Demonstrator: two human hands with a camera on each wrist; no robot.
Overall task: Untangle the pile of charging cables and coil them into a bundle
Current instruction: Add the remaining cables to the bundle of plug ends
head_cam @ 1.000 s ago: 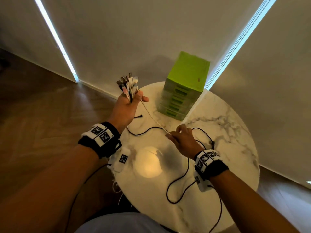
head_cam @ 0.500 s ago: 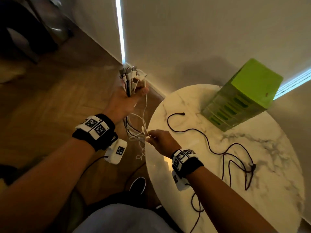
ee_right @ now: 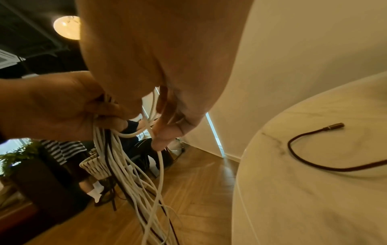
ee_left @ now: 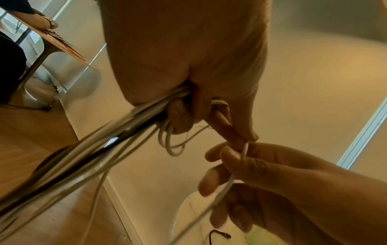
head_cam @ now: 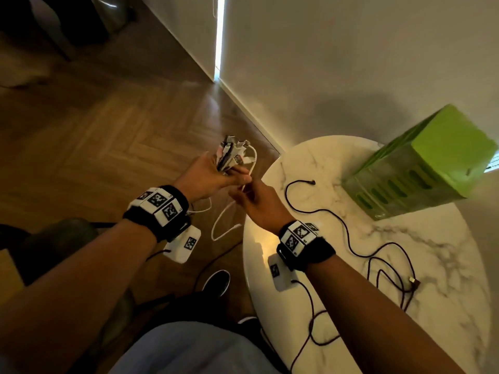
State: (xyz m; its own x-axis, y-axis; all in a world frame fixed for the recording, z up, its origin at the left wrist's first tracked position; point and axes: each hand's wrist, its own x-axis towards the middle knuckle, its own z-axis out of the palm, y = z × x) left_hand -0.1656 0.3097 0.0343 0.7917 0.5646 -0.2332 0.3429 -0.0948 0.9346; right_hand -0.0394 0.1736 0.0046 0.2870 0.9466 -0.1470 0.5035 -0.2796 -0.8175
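The left hand (head_cam: 208,175) gripped the cable bundle (ee_right: 125,165) left of the table (head_cam: 432,333). The right hand (head_cam: 259,203) pinched a white cable (ee_left: 228,182). Hasty pulling could tighten hanging loops into knots.

right hand (ee_right: 163,82) pinches one white cable (ee_right: 160,165) | left hand (ee_right: 52,107) grips a bunch of white and black cables (ee_right: 125,174) dangling toward the wood floor (ee_right: 199,190) | dark cable (ee_right: 314,149) lies on the marble surface (ee_right: 314,199)
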